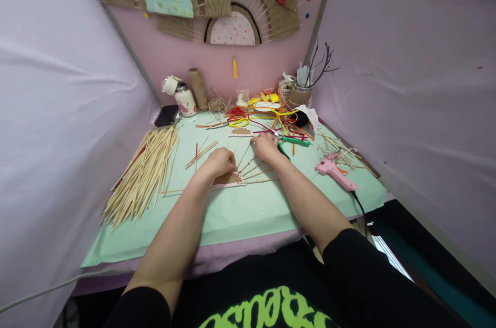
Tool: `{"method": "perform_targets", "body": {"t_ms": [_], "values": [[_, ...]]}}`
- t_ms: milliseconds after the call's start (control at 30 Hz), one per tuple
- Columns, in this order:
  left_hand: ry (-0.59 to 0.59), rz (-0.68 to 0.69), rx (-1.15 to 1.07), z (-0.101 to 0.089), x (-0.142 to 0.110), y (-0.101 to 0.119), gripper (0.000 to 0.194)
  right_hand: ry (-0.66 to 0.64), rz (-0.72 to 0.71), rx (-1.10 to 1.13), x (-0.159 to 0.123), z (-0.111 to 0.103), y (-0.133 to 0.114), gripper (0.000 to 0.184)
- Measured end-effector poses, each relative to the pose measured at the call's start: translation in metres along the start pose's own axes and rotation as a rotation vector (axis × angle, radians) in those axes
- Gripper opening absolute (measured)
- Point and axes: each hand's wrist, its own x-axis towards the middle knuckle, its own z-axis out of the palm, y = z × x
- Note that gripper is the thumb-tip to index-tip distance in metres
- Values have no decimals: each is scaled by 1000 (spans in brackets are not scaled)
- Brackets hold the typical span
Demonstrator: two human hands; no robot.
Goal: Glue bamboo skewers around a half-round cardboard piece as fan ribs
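A brown cardboard half-circle (227,179) lies flat on the table in front of me, with several thin wooden sticks (253,167) fanning out from its curved rim to the right. My left hand (222,161) is closed at the rim, thumb and fingertips pinching its edge where the sticks join; part of the piece is hidden under it. With fingers bent, my right hand (266,147) pinches the outer end of one upright-slanting stick (244,154). A second cardboard half-circle (241,133) rests just beyond my hands.
A large pile of sticks (141,170) covers the left side. A pink glue gun (336,173) lies at right, its cord over the edge. Yellow-handled scissors (237,123), green-handled pliers (295,140), coloured strips, twine (217,105) and a white bottle (186,100) stand farther back.
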Motion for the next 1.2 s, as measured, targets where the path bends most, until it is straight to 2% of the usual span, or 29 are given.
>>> {"method": "perform_targets", "body": {"t_ms": [300, 667, 1200], "values": [[5, 25, 64, 5, 4, -3, 13, -15, 11, 42, 1, 0, -1, 47], [19, 12, 117, 9, 5, -4, 14, 33, 58, 233, 3, -3, -3, 45], [-17, -28, 236, 8, 1, 7, 21, 66, 50, 264, 1, -3, -5, 38]]}}
